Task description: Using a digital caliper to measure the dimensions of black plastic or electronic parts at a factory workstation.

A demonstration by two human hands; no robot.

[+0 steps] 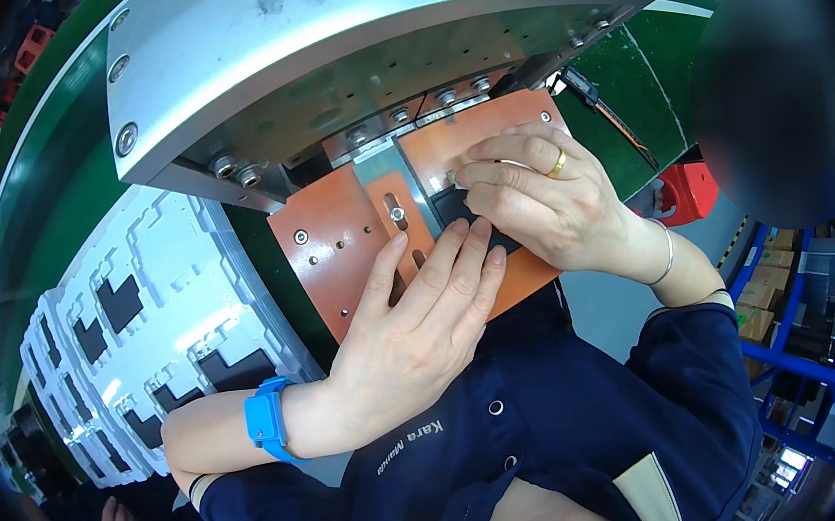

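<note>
An orange fixture plate [336, 248] sits under the silver head of a press machine [318, 59]. On the plate lies a small black flat part [453, 207], mostly covered by my fingers. My left hand [423, 320], with a blue wrist strap, lies flat, its fingertips pressing on the plate and the part's near edge. My right hand [542, 198], wearing a gold ring and a thin bracelet, curls over the part from the right and pinches it by its far side.
A stack of white trays [152, 326] holding several black parts stands at my left on the green belt [42, 226]. A red object [687, 189] and blue shelving [808, 343] with boxes are at the right.
</note>
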